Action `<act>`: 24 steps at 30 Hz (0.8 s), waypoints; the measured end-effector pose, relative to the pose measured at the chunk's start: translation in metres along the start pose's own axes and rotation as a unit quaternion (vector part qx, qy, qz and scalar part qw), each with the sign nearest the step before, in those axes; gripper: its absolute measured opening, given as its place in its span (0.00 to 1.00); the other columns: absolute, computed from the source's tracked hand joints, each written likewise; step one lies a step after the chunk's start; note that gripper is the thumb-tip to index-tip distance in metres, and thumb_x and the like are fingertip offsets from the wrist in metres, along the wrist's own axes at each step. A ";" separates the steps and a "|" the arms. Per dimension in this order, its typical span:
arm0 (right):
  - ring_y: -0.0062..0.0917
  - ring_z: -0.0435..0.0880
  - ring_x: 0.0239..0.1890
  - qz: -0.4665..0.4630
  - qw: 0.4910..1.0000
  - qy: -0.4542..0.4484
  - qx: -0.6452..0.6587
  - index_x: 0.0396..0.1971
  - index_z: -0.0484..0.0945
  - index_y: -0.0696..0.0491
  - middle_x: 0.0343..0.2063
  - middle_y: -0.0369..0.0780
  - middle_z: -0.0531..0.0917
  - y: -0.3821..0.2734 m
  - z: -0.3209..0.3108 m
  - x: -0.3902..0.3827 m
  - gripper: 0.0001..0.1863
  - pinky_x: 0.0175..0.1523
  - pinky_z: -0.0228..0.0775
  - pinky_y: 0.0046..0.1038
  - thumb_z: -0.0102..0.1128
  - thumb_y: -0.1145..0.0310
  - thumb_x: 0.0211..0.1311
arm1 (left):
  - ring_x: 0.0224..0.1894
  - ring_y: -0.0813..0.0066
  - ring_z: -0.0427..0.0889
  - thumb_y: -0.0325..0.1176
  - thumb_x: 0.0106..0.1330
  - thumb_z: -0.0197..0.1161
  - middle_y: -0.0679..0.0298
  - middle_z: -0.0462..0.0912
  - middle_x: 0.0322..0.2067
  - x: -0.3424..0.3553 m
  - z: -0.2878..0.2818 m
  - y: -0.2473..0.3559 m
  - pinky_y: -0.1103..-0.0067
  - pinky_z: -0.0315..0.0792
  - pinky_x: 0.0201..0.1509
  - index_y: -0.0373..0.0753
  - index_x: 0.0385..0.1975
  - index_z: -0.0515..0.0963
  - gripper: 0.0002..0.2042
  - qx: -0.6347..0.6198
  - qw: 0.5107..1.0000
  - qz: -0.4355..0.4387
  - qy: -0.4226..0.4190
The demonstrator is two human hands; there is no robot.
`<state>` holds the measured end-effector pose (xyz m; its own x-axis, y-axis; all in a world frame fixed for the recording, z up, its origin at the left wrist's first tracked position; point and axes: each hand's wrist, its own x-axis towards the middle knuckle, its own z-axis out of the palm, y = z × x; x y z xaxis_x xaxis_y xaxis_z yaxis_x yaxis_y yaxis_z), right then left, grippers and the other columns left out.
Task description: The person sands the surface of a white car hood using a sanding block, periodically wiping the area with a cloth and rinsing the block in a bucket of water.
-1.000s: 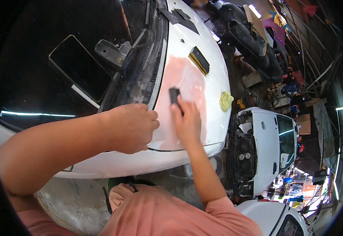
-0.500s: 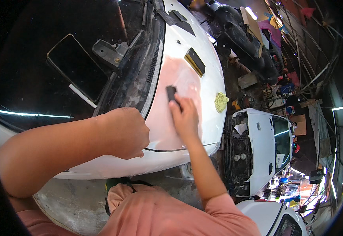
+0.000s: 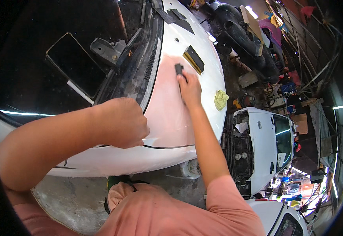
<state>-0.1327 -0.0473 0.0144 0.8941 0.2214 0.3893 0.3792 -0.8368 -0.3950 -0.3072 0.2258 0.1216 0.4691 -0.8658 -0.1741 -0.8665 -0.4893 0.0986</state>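
Note:
My right hand (image 3: 191, 89) grips a small dark sanding block (image 3: 179, 69), its far end jutting past the fingers. The block lies against a dull pinkish patch (image 3: 165, 112) on the white car hood (image 3: 212, 84). Over the hood's near left corner, close to the windshield base, my left hand (image 3: 128, 122) is closed in a fist. Its palm side is hidden, so anything inside does not show. Just beyond the right hand rests a black-and-yellow block (image 3: 194, 59). A crumpled yellow-green cloth (image 3: 220, 100) lies at the hood's right edge.
Dark flat sheets (image 3: 175, 19) lie at the hood's far end. A dark rectangular panel with a pale rim (image 3: 74, 67) shows on the windshield at left. To the right stands another white car (image 3: 262, 147) with its front exposed. Black bumper-like parts (image 3: 238, 37) are piled at the back.
My right hand has slid the sanding block away from me across the pinkish patch, toward the black-and-yellow block. My left fist has shifted slightly upward in the picture and stays closed.

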 end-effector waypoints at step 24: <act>0.44 0.85 0.53 0.004 0.998 0.019 0.065 0.51 0.86 0.62 0.49 0.51 0.86 -0.033 0.002 -0.019 0.19 0.61 0.74 0.39 0.65 0.62 0.71 | 0.33 0.54 0.90 0.51 0.73 0.64 0.55 0.88 0.25 -0.003 0.001 -0.003 0.64 0.82 0.38 0.38 0.43 0.84 0.20 0.013 1.000 -0.011 -0.002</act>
<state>-0.1617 -0.0232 0.0184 0.8889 0.1936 0.4152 0.4016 -0.7654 -0.5029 -0.3065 0.2298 0.1212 0.4877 -0.8541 -0.1808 -0.8598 -0.5058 0.0698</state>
